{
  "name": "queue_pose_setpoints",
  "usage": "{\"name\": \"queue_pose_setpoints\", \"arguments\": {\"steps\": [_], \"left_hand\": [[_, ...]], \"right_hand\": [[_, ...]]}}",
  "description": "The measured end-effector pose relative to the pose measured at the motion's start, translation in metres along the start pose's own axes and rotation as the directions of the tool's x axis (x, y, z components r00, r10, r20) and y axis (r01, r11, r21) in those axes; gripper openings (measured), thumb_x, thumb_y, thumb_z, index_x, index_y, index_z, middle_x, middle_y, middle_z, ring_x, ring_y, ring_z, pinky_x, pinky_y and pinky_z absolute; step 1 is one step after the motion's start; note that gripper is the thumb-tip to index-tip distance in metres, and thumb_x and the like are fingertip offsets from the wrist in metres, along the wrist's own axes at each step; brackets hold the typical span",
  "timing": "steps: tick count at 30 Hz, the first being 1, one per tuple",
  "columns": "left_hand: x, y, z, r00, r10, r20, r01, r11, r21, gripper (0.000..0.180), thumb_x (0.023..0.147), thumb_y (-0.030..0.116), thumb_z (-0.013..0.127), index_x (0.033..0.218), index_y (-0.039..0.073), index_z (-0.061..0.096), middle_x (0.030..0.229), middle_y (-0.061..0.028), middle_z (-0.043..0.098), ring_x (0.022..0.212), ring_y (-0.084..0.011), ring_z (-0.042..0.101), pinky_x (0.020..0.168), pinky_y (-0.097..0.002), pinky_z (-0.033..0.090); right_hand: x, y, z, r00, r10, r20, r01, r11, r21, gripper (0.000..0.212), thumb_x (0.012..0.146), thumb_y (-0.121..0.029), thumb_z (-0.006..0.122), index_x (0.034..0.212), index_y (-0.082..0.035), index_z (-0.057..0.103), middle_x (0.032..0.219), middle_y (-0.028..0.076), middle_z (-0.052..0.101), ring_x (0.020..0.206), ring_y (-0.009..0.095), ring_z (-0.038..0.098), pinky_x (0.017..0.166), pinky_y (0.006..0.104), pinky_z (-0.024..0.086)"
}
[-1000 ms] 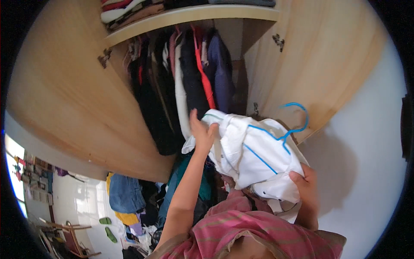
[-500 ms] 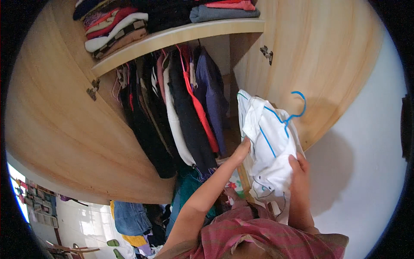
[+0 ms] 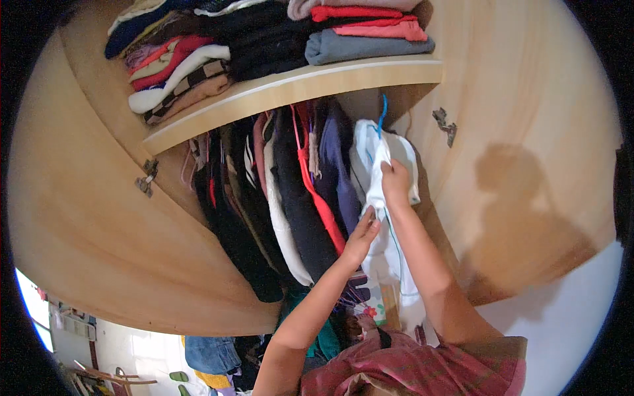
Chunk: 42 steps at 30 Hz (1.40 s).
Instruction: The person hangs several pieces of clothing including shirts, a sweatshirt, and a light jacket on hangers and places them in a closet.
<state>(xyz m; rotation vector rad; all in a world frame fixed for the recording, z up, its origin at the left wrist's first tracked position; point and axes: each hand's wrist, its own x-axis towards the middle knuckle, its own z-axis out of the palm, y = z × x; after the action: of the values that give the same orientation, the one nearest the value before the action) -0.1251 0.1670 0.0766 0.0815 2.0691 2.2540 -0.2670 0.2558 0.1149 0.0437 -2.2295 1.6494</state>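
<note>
A white garment (image 3: 376, 171) with blue piping hangs on a blue hanger (image 3: 383, 112) at the right end of the wardrobe's hanging row. The hanger's hook is up close beneath the shelf; whether it sits on a rail is hidden. High on the garment, my right hand (image 3: 396, 183) is closed around the white cloth. Lower down, my left hand (image 3: 363, 236) pinches the cloth's left side, its fingers partly hidden. To the left hang a dark purple garment (image 3: 338, 165) and several dark, red and white clothes.
Folded clothes (image 3: 178, 72) lie on the wooden shelf (image 3: 297, 82) above. Wooden doors (image 3: 105, 218) stand swung out left and right, with metal hinges (image 3: 445, 125). Jeans (image 3: 211, 354) and other clothes are piled low left, beside green slippers (image 3: 178, 376) on the floor.
Both hands have carried the white garment up and inward, from before the right door to the hanging row. My right hand has shifted higher on the cloth. The view has tilted upward.
</note>
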Motion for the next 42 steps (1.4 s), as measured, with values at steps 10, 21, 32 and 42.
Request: {"name": "queue_pose_setpoints", "arguments": {"steps": [10,21,32,42], "left_hand": [[0.083,0.029,-0.027,0.972,0.199,-0.123,-0.169,0.960,0.223,0.076,0.089,0.027,0.059,0.145,0.003,0.013,0.147,-0.0190,0.024,0.133,-0.0300,0.029,0.108,-0.0364,0.024],[0.072,-0.023,-0.039,0.889,0.260,-0.378,-0.080,0.899,0.431,0.073,0.078,0.027,0.068,0.136,0.000,0.034,0.126,-0.0266,0.048,0.117,-0.0390,0.046,0.099,-0.0397,0.037],[-0.018,-0.224,-0.035,0.698,-0.414,-0.584,0.303,0.910,-0.283,0.061,0.081,0.035,0.063,0.128,0.000,0.045,0.116,-0.0229,0.058,0.109,-0.0342,0.055,0.091,-0.0362,0.043],[-0.214,-0.426,-0.036,0.353,-0.646,-0.677,0.482,0.746,-0.460,0.042,0.081,0.030,0.066,0.115,0.008,0.058,0.111,-0.0126,0.063,0.105,-0.0239,0.059,0.088,-0.0315,0.044]], "right_hand": [[0.139,-0.052,0.102,0.995,-0.017,0.100,0.026,0.996,-0.082,0.029,0.082,-0.021,0.060,0.096,0.005,0.064,0.084,0.018,0.065,0.078,0.026,0.061,0.071,0.0358,0.045],[0.122,-0.007,0.057,0.819,-0.571,0.058,0.573,0.807,-0.142,0.030,0.088,-0.029,0.056,0.100,-0.004,0.067,0.098,0.020,0.064,0.092,0.033,0.060,0.084,0.0374,0.045],[-0.058,0.256,0.091,0.950,-0.176,0.256,0.197,0.979,-0.058,0.033,0.089,-0.029,0.053,0.107,-0.003,0.063,0.105,0.011,0.064,0.093,0.024,0.059,0.085,0.0329,0.044],[-0.289,0.423,0.071,0.632,0.270,0.726,0.115,0.895,-0.432,0.033,0.086,-0.029,0.058,0.108,-0.005,0.062,0.102,0.014,0.064,0.089,0.029,0.061,0.079,0.0352,0.046]]}}
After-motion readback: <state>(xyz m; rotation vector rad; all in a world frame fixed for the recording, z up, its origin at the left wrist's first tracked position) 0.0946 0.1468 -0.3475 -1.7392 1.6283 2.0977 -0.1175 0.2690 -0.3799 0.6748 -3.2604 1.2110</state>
